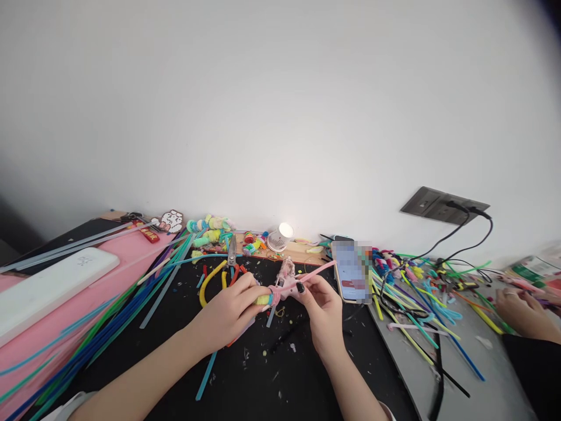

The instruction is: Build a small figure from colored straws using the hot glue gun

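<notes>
My left hand (230, 313) is closed around a small fuzzy craft piece (276, 291), pink with a yellow and blue end. My right hand (322, 307) pinches the same piece from the right, where a pink pipe cleaner (319, 270) runs off toward the phone. Both hands hover low over a black mat (272, 374) littered with scraps. A yellow pipe cleaner loop (209, 280) and orange-handled pliers (233, 263) lie just behind my left hand.
A phone (352, 272) lies right of my hands. Piles of coloured pipe cleaners (416, 298) cover the grey table at right, and long ones (131, 304) fan across the pink sheet at left by a white case (48, 289). Another person's hand (523, 313) works at far right. Wall sockets (442, 206) with black cables.
</notes>
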The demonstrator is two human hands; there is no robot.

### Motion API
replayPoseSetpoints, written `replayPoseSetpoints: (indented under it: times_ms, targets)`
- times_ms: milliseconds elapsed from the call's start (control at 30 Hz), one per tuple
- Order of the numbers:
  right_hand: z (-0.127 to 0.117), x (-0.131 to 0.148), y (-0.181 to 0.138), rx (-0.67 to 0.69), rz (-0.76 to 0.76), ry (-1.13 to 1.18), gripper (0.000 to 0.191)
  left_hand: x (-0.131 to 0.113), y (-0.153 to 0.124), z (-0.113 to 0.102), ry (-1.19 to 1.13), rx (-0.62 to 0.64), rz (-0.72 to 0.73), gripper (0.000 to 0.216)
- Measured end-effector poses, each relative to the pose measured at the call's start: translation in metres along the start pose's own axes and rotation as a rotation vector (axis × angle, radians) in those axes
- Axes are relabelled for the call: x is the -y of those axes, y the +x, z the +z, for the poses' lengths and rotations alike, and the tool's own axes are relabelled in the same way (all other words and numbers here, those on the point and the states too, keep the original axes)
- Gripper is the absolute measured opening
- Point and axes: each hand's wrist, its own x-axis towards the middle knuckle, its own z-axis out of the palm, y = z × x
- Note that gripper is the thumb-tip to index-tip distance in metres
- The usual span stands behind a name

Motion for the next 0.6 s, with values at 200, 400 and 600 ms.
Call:
replayPoseSetpoints:
  times_ms: [200,400,600]
  targets:
    - [0.0033,0.0032,0.0001,-0.022,0.018,0.036,0.019,0.0009,0.0001,0.0008,-0.031,0.001,-0.059,0.022]
    - [0.0040,0.0083,-0.0012,0.048,-0.017,-0.116,0.025,0.0059,0.0022,0.0040,-0.092,-0.160,-0.182,0.018]
    - [0.0056,0.0044,-0.0072,0.167,-0.071,-0.258,0.020,0.0047,0.0069,0.0044,-0.231,-0.257,-0.345,0.017]
